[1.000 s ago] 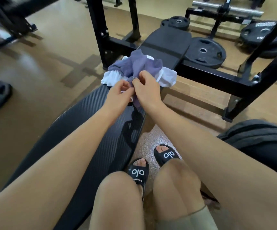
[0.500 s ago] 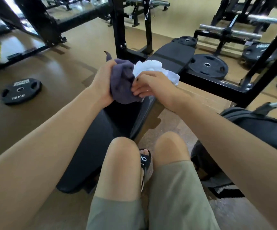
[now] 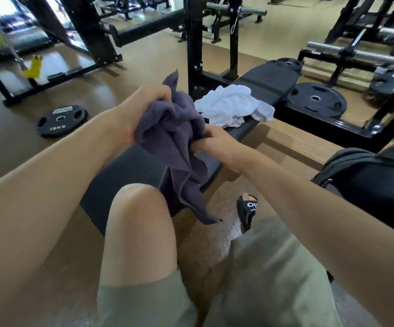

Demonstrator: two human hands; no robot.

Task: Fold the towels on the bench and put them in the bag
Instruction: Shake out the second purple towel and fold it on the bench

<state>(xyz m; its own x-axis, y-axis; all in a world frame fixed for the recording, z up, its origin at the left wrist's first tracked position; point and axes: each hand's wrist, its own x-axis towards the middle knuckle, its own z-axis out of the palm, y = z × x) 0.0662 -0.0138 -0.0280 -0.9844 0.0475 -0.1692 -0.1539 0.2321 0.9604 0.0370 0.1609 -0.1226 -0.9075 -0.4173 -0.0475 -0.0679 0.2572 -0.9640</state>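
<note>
Left hand (image 3: 144,107) has its grip closed around the upper bunch of the purple towel (image 3: 174,142), fingers curled over the fabric, one corner sticking up above the knuckles. Right hand (image 3: 217,142) grips the same towel lower down at its right edge, fingers curled in and pinching cloth. The towel is lifted off the table (image 3: 130,171), held between both hands, crumpled and unfolded, its loose tail hanging down past the table's near edge to beside the left knee (image 3: 137,201).

White towel (image 3: 233,107) lies in a crumpled heap on the table further back, just beyond the right hand, one end drooping over the table's right side. It is apart from the purple one, not touched by either hand.

Dark bag (image 3: 370,185) sits on the floor at the right, near the right forearm; can't tell whether it is open.

A person sits at the near end of the table, olive shorts (image 3: 274,279), one black slide sandal (image 3: 246,211) visible on the speckled floor between the table and the bag.

Surroundings: a 15KG weight plate (image 3: 60,120) flat on the tan floor at left, another plate (image 3: 316,100) right of the table's far end, black rack uprights (image 3: 194,43) behind the table, a chrome bar (image 3: 354,55) at upper right.
</note>
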